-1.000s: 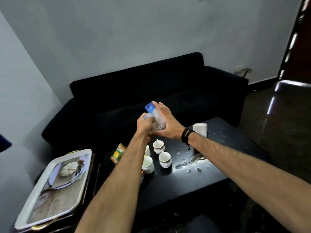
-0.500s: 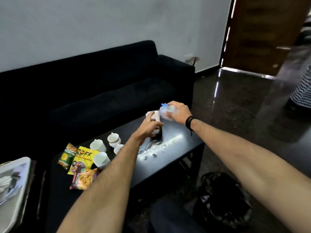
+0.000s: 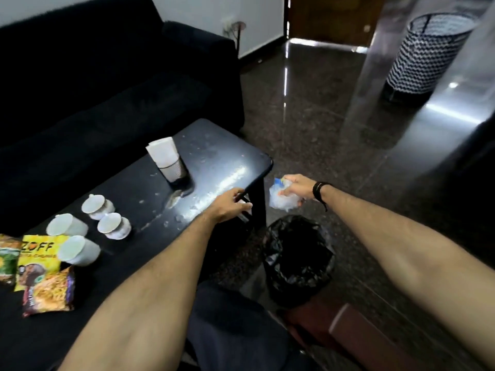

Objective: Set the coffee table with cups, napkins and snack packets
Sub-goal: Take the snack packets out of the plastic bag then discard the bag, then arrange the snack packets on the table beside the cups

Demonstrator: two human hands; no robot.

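Snack packets (image 3: 40, 274), three of them, overlap at the bench (image 3: 219, 156) left edge. Four white cups (image 3: 91, 228) sit mouth-down just right of them, clustered. Napkins (image 3: 162, 152) stand upright in a mesh holder (image 3: 175, 171) mid-bench toward the far edge. Left hand (image 3: 227, 206) hovers at the near right edge, fingers loosely curled, holding nothing. Right hand (image 3: 297, 187) is off the bench past its right corner, fingers pinching a crumpled clear wrapper (image 3: 281, 199) with a blue patch, above a black-lined bin (image 3: 297, 261) on the floor.
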